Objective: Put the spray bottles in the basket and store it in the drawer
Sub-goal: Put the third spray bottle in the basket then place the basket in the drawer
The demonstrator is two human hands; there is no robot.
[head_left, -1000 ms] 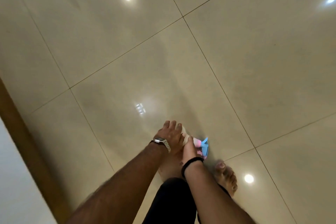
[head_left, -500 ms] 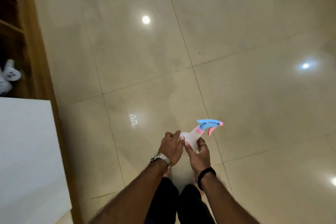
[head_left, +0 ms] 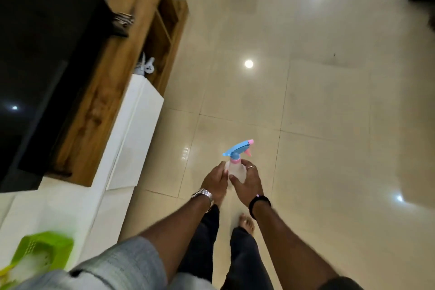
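Person standing on tiled floor [head_left: 329, 125]. Both hands hold one spray bottle [head_left: 235, 172] upright in front of the body, well above the floor. Left hand [head_left: 215, 182] cups the left side of the translucent body, fingers curled. Right hand [head_left: 248, 182] wraps the right side, fingers closed around it, ring visible. Blue trigger head with pink nozzle stands clear above both hands, nozzle pointing right and away.

Green basket [head_left: 44, 251] sits at near left on a white worktop [head_left: 58, 207], well apart from the bottle. Blurred; something pale seems to lie inside, cannot tell what. White drawer front [head_left: 138, 129] stands out from the unit just beyond it, below a wooden shelf unit [head_left: 106, 82]; judged to be the drawer meant.

Step in hand (judgement): carry bottle to basket. To do it well:
- turn left and bring the bottle over the basket opening before lowering;
- keep it upright, fingers off the trigger;
- one hand on the body would suffice, freeing the other to steady the light basket;
- set it down beside the existing contents, not on top, so the basket fits the drawer.

Writing: none legible on bottle, basket or furniture. No label seen on the bottle body.
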